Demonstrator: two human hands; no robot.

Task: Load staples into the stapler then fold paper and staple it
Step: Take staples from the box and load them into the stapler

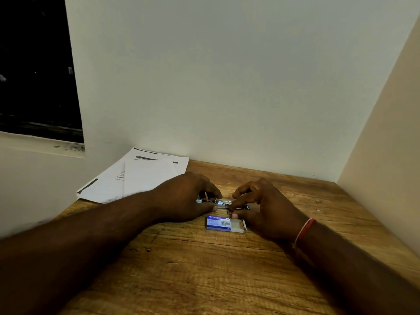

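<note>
Metal stapler (223, 203) lies between left hand (188, 196) and right hand (266, 212), each grip pinching one end.

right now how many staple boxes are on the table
1. The blue staple box lies on the wooden table, just on the camera side of the stapler, its open end beside the right hand. Another could be hidden under the papers.
</note>
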